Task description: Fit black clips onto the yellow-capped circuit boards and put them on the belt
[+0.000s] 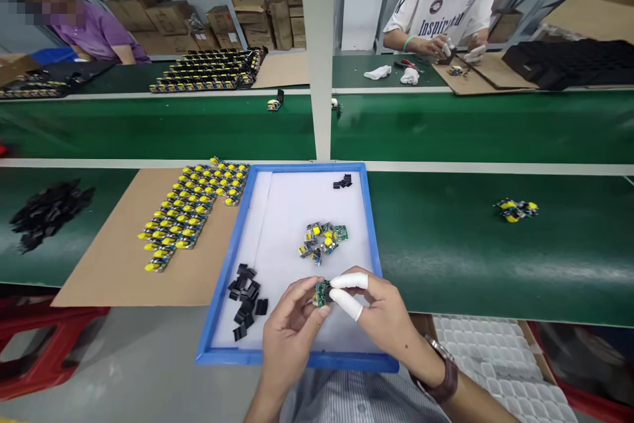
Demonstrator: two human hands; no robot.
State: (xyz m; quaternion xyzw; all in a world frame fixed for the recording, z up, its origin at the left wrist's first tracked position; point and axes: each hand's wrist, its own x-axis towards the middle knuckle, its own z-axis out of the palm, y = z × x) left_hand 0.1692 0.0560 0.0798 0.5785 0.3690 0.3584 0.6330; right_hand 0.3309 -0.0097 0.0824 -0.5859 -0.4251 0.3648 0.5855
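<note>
Blue tray point(372, 238); green belt point(495, 126); yellow-topped boards point(191, 212); white finger cots point(347, 304); black clips point(246, 301).

On your left, a cardboard sheet point(113, 264) carries rows of yellow-topped boards point(191, 212). Further left, a black heap point(49, 212) lies on the green table point(446, 251). To your right sits a small yellow cluster point(515, 210). Across the belt point(148, 126): a person in purple point(99, 33), a person in white point(446, 7), white gloves point(391, 73), stacked cartons point(257, 17).

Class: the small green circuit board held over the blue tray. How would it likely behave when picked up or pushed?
Probably light: the left hand and right hand pinch the circuit board with fingertips alone. Likely stiff; it shows no bend. Pushed, it would probably slide or tip, not roll: the loose boards in the tray lie tilted.
</note>
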